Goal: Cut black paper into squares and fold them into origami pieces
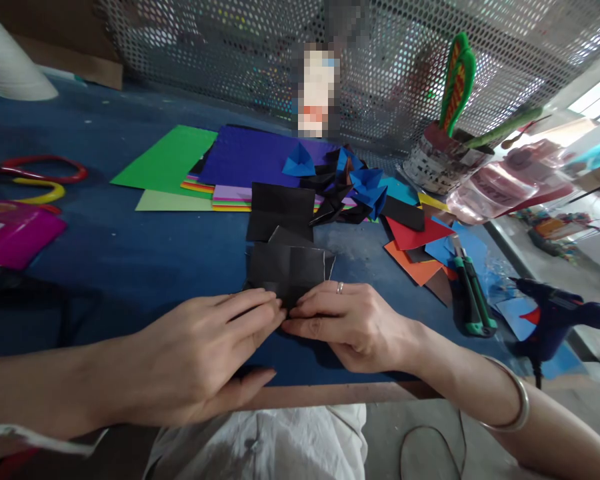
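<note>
A sheet of black paper point(305, 263) lies near the table's front edge, with crease lines across it and pale edges at its right side. My left hand point(200, 347) presses its fingers together on the paper's lower left edge, the thumb resting lower on the table. At the lower right edge, my right hand point(350, 323) has closed fingers on the same paper, its fingertips nearly meeting the left ones. The paper's near edge is partly hidden under both hands. Just beyond it lies another creased black paper point(283, 207).
Coloured paper sheets point(265, 157) and folded blue and black pieces point(363, 183) lie behind. To the right are paper scraps point(415, 233), a green utility knife point(473, 293), a glue gun point(555, 313), a bottle point(510, 183) and a pot point(443, 160). Scissors point(40, 177) lie left.
</note>
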Motion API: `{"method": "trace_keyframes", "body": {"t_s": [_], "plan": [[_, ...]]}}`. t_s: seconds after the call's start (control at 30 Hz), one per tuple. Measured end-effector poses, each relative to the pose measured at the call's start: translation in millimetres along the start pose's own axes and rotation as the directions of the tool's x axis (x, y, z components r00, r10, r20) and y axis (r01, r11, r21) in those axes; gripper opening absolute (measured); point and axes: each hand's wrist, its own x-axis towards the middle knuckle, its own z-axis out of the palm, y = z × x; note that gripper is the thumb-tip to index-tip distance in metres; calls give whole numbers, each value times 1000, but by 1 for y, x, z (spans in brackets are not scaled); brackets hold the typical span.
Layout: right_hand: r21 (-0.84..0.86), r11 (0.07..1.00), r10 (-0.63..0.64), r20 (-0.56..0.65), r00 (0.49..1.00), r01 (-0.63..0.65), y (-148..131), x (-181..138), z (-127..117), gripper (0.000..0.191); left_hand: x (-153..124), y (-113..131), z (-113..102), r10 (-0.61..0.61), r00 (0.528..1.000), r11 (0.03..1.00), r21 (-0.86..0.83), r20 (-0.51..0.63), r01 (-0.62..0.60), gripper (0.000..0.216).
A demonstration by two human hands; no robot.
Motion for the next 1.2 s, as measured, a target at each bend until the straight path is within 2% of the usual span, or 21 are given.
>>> {"method": "trace_keyframes", "body": {"t_s": [0.17, 0.37, 0.53, 0.63, 0.83, 0.97, 1.2], "plan": [[-51, 999, 11, 34, 999, -9, -2, 0, 0, 42, 3, 0, -2, -10, 1000, 1000, -15, 2, 10, 42], [-96, 994, 49, 44, 998, -44, -5, 1, 0, 39, 1, -1, 0, -21, 1000, 999, -47, -5, 21, 36], [-82, 994, 74, 58, 996, -69, -7, 1, 0, 38, 0, -3, 0, -12, 1000, 999, -31, -3, 12, 37], [-26, 997, 76, 32, 997, -75, -5, 1, -1, 39, 2, -3, -1, -16, 1000, 999, -42, -9, 16, 39], [197, 976, 99, -17, 995, -93, 3, -4, -4, 42, 5, -2, -1, -44, 999, 996, -83, -26, 42, 35], [147, 980, 132, 19, 991, -134, 2, -4, -4, 49, 5, -2, -3, -66, 998, 994, -92, -17, 64, 32], [-32, 997, 77, 31, 997, -76, -3, 0, -1, 46, 4, -4, -9, -69, 996, 997, -37, -53, 67, 40]]}}
